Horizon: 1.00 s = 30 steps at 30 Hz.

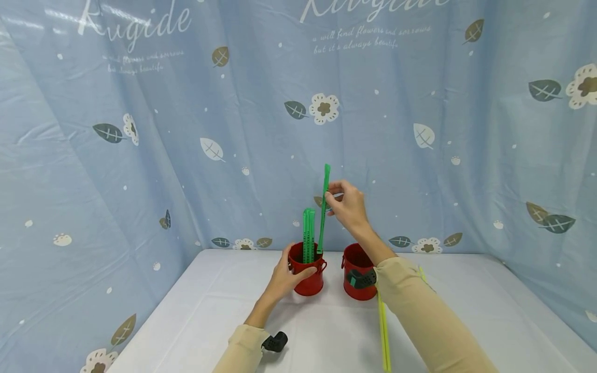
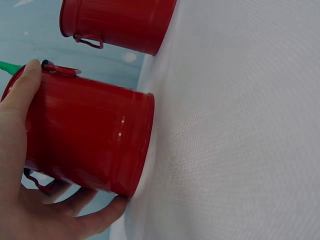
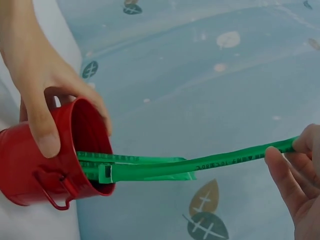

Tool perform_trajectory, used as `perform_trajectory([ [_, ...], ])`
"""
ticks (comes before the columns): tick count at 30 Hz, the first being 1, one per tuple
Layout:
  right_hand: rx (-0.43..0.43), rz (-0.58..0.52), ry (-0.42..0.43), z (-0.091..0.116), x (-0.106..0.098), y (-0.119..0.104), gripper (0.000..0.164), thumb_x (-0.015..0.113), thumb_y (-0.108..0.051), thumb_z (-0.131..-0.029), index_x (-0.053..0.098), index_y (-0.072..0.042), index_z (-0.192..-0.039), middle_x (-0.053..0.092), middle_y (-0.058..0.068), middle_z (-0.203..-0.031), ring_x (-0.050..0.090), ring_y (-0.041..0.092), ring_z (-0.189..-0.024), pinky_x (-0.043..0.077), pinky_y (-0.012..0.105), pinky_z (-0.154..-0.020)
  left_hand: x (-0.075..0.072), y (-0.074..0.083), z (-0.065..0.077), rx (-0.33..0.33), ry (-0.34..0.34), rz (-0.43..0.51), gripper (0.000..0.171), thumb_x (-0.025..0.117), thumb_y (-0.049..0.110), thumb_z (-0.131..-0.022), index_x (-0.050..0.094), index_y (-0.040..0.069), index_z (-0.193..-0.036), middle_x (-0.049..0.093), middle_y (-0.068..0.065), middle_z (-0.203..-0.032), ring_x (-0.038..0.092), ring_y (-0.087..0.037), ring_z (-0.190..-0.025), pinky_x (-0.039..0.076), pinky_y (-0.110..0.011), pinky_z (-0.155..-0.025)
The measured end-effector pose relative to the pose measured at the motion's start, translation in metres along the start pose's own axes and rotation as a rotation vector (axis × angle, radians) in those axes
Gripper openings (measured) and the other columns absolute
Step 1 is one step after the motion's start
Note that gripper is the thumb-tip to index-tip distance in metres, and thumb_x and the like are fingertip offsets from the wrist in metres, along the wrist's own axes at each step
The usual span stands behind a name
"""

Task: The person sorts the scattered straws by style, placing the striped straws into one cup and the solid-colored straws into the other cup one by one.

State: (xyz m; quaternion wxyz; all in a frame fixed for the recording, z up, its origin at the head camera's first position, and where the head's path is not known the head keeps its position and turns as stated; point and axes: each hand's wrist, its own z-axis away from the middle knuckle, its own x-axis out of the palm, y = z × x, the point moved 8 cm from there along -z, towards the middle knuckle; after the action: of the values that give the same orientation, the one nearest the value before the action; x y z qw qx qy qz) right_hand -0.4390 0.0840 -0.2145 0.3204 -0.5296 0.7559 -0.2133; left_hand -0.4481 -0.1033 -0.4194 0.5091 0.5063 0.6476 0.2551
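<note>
My left hand [image 1: 283,276] grips a small red bucket [image 1: 309,284] round its side, thumb near the rim and fingers on the far side. Several green cable ties [image 1: 309,235] stand upright inside this bucket. Above it, my right hand [image 1: 347,203] pinches one more green cable tie [image 1: 324,212] between thumb and fingers. In the right wrist view, the square head of that held cable tie [image 3: 220,162] is at the bucket's mouth, in front of the other ties. Printed dark lettering runs along the strip. The bucket [image 2: 90,130] stands on the white cloth in the left wrist view.
A second red bucket [image 1: 359,287] stands to the right, partly behind my right forearm. Yellow strips [image 1: 384,336] lie on the white-covered table [image 1: 336,331] beside it, partly under the sleeve. A blue patterned curtain [image 1: 261,155] hangs behind the table.
</note>
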Motion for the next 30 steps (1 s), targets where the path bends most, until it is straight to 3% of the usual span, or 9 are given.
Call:
perform_trajectory([
  [16, 0.108, -0.006, -0.048, 0.014, 0.021, 0.028, 0.018, 0.062, -0.008, -0.095, 0.062, 0.000, -0.111, 0.069, 0.019, -0.100, 0.072, 0.030, -0.074, 0.058, 0.028, -0.052, 0.000, -0.003, -0.002, 0.014, 0.003, 0.008, 0.084, 0.076, 0.037, -0.084, 0.026, 0.026, -0.151, 0.050, -0.006, -0.143, 0.051, -0.029, -0.129, 0.048, -0.054, -0.102],
  [26, 0.155, 0.008, -0.061, 0.028, 0.033, 0.049, 0.018, 0.063, -0.008, -0.094, 0.063, 0.000, -0.111, 0.069, 0.018, -0.100, 0.072, 0.027, -0.075, 0.058, 0.037, -0.050, -0.004, 0.029, 0.010, 0.008, -0.035, 0.022, 0.086, 0.074, 0.026, -0.087, 0.022, 0.010, -0.153, 0.046, -0.020, -0.146, 0.050, -0.039, -0.130, 0.048, -0.055, -0.101],
  [30, 0.159, 0.048, -0.068, 0.035, 0.036, 0.053, 0.019, 0.064, -0.010, -0.094, 0.064, -0.002, -0.112, 0.069, 0.016, -0.100, 0.071, 0.026, -0.073, 0.055, 0.030, -0.046, -0.002, 0.017, 0.007, 0.013, -0.013, 0.028, 0.086, 0.075, 0.029, -0.086, 0.023, 0.015, -0.153, 0.048, -0.016, -0.145, 0.050, -0.037, -0.129, 0.048, -0.057, -0.101],
])
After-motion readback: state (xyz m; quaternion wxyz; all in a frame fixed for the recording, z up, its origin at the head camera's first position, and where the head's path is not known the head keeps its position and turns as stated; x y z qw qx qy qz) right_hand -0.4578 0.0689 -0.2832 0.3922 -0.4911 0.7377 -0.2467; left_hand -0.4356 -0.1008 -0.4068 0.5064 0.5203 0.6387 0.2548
